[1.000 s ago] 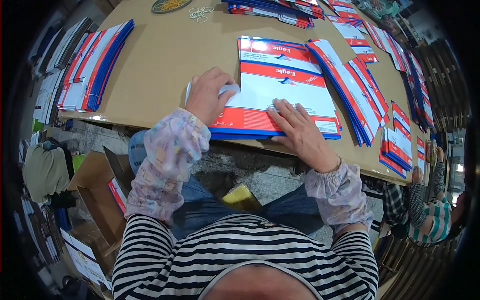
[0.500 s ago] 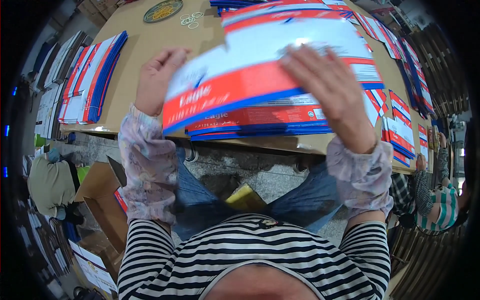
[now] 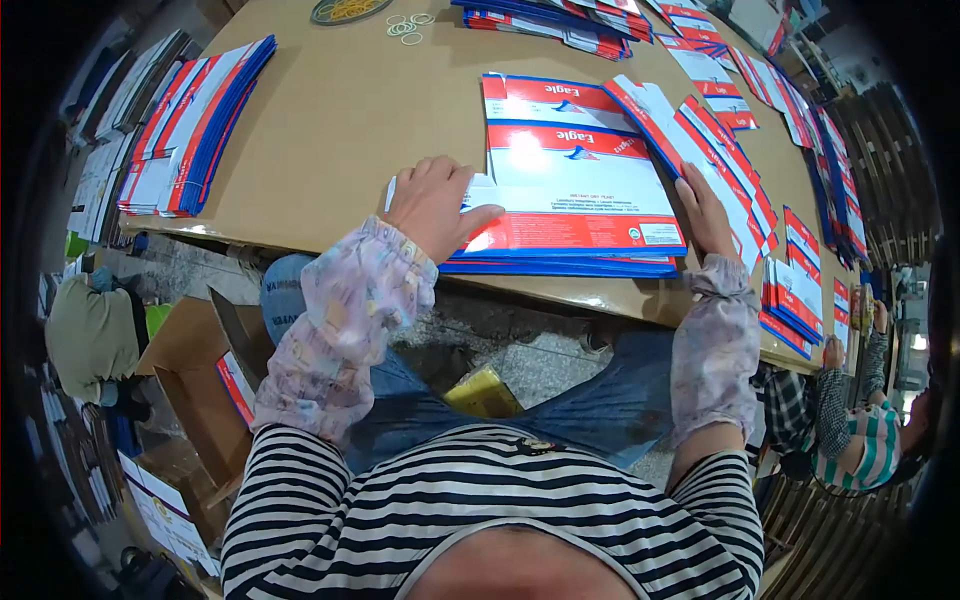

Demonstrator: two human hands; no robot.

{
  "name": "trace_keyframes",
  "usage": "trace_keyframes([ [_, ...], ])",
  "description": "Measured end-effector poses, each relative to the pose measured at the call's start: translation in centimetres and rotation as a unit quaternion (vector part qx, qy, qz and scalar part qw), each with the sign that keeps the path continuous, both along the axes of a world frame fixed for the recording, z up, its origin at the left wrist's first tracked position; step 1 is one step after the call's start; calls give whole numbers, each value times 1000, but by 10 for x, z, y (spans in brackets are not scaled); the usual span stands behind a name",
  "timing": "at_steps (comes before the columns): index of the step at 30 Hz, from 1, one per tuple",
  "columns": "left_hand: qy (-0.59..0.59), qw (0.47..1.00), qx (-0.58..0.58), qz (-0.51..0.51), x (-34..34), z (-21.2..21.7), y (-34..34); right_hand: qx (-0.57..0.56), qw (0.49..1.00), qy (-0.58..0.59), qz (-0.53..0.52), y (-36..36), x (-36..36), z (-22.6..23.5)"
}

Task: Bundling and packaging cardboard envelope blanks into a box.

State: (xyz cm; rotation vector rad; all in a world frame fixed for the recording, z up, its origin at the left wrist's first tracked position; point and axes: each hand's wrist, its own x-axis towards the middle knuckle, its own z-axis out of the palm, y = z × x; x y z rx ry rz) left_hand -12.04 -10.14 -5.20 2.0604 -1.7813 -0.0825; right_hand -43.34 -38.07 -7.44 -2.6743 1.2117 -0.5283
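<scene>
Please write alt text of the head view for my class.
A person's bare left hand lies on a stack of flat red, white and blue card cartons on a brown table; the bare right hand is at the stack's right, beside similar narrow folded cartons.

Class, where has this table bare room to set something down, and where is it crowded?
Bare: the wide patch of table between the left stack of cartons, the loose rubber bands and the left hand. Crowded: the right side, where carton piles border the front carton and right hand.
</scene>
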Motion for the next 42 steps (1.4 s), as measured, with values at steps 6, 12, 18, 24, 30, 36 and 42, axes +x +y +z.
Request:
trace_keyframes([
  [6,28,999,18,22,4,4,-4,62,974,-26,218,102,66,60],
  [12,32,998,18,43,3,-4,-7,-57,953,95,283,145,85,29],
  [18,48,998,-5,27,9,-2,-7,-88,965,78,234,163,91,19],
  [24,67,996,-54,18,10,0,-8,-101,972,44,207,175,96,15],
  [30,79,994,-74,5,10,3,-8,-101,972,45,206,176,96,16],
  [36,74,997,24,12,7,1,-8,-90,974,35,204,178,96,14],
  [42,68,996,58,-5,13,6,-12,-79,975,74,192,180,101,21],
])
